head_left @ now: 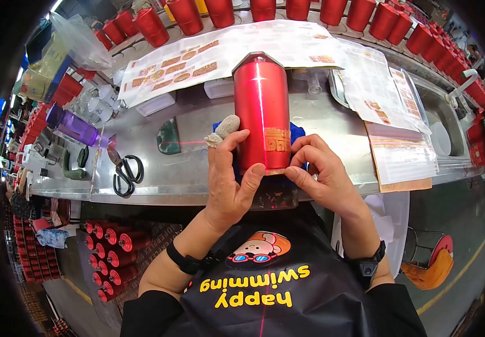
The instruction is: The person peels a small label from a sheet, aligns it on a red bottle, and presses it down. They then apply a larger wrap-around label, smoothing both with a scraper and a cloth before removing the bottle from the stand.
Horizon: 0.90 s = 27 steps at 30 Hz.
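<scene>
A shiny red metal canister [261,106] with a dark angular top lies in front of me, its base toward my body. Gold patterned decal [277,140] covers part of its lower right side. My left hand [228,178] grips the canister's left side, thumb near the base; pale covers [228,127] sit on its fingertips. At the lower right, my right hand [322,175] has curled fingers and thumb against the canister beside the decal. Blue cloth [297,135] shows under the canister. Black-handled scissors [124,171] and a dark green flat scraper-like piece [169,136] rest to the left.
Sheets of gold decals [180,64] lie across the back of the metal table [189,182], more decal sheets [402,151] on the right. A purple bottle [74,126] stands left. Red canisters [218,14] line the back; others [116,253] sit below left. A sink [450,121] is at right.
</scene>
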{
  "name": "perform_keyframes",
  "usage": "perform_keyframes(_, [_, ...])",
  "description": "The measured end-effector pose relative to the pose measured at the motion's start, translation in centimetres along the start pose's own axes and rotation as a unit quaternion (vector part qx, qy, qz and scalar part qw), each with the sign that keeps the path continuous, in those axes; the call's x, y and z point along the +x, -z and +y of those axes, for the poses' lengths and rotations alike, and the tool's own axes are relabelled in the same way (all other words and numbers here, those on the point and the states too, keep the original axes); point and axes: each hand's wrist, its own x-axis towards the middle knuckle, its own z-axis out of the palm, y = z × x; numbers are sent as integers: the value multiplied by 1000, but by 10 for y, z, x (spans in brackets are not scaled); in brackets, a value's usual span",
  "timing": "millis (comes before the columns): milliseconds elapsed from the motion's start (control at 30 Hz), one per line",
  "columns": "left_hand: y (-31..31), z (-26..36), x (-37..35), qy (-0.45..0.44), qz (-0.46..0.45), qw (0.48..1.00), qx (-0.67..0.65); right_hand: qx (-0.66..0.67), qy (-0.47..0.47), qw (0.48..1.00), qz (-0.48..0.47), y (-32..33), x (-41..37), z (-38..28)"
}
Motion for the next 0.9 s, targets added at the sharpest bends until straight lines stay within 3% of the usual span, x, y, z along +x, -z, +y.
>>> perform_keyframes(900, [4,-5,-1,-20,-21,999,16,1,-2,1000,1,-1,0,0])
